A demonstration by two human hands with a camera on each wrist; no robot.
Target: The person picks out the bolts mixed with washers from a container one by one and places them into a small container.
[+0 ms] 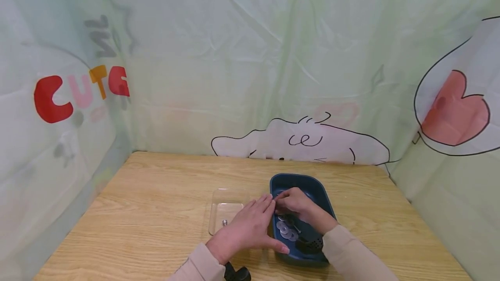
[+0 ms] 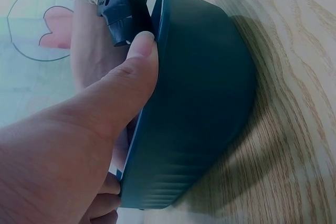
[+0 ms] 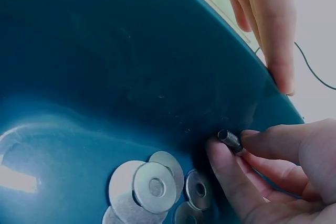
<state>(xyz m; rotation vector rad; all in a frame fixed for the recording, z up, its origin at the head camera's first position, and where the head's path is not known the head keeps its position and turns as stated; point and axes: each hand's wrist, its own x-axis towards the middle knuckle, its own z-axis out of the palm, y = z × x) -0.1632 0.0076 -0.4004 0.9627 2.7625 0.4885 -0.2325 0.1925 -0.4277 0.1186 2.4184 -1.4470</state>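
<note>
In the head view, a dark blue bin (image 1: 327,198) stands right of centre on the table, with both hands at its left side. My left hand (image 1: 251,224) rests on that near-left rim, fingers extended; its thumb (image 2: 140,51) touches the rim in the left wrist view. Reaching inside, my right hand (image 1: 300,207) pinches a small threaded metal bolt (image 3: 229,139) between thumb and fingers. The bolt's other end is hidden by the fingers. Several flat metal washers (image 3: 155,187) lie overlapping on the bin floor beside it.
A clear plastic tray (image 1: 212,214) sits left of the bin, partly behind my left hand, with a small metal piece (image 1: 224,222) in it. Wood-grain tabletop (image 1: 164,203) extends around both containers. A printed curtain (image 1: 195,77) hangs behind and at both sides.
</note>
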